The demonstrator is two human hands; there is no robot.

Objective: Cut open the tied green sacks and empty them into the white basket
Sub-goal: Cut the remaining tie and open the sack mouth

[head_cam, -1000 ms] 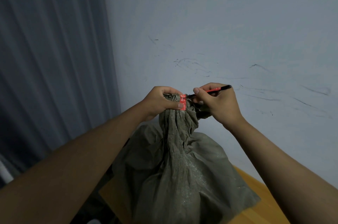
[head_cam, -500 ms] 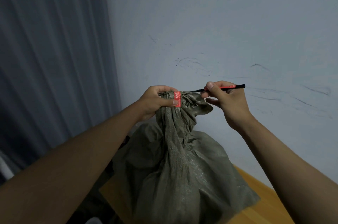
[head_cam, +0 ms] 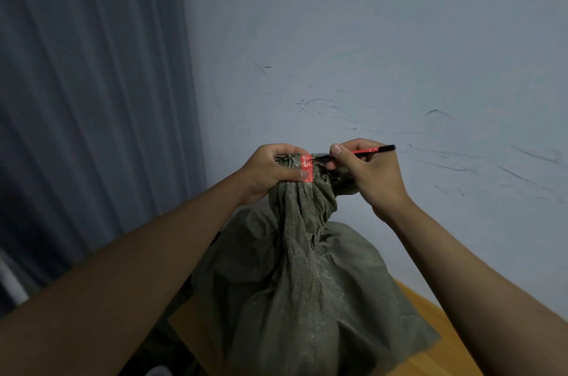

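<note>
Green sack (head_cam: 295, 277): dull olive-green weave with a fine pale speckle catching the light. Tie band (head_cam: 306, 168) at its neck: bright red with small pale print. Cutting tool (head_cam: 370, 150): red shaft, black end. Wall (head_cam: 399, 53): pale blue-grey, streaked with thin dark scuff lines. Curtain (head_cam: 86, 99): dark grey-blue in vertical folds. Surface (head_cam: 436, 314) beneath: warm orange-yellow.

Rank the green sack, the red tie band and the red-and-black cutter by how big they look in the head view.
1. green sack, by far the largest.
2. red-and-black cutter, a thin tool partly hidden in the right hand.
3. red tie band, smallest, though partly covered.
</note>
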